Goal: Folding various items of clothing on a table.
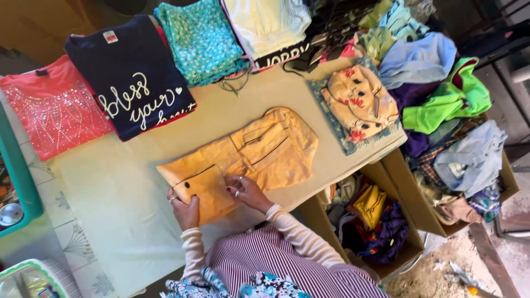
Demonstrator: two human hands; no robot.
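An orange-yellow shirt [259, 152] with dark piping lies partly folded on the pale table [110, 198]. My left hand [184, 208] rests flat on the shirt's folded near end, beside a dark button. My right hand [245, 190] presses fingertips onto the cloth just to the right, fingers spread. Both wrists wear cream sleeves. Neither hand lifts the shirt off the table.
Folded piles line the far edge: a pink sequinned top [52, 113], a navy tee with script [132, 77], a teal dotted stack [201, 41], a cream floral garment [359, 102]. Cardboard boxes of clothes [370, 221] stand right; a green tray [19, 176] left.
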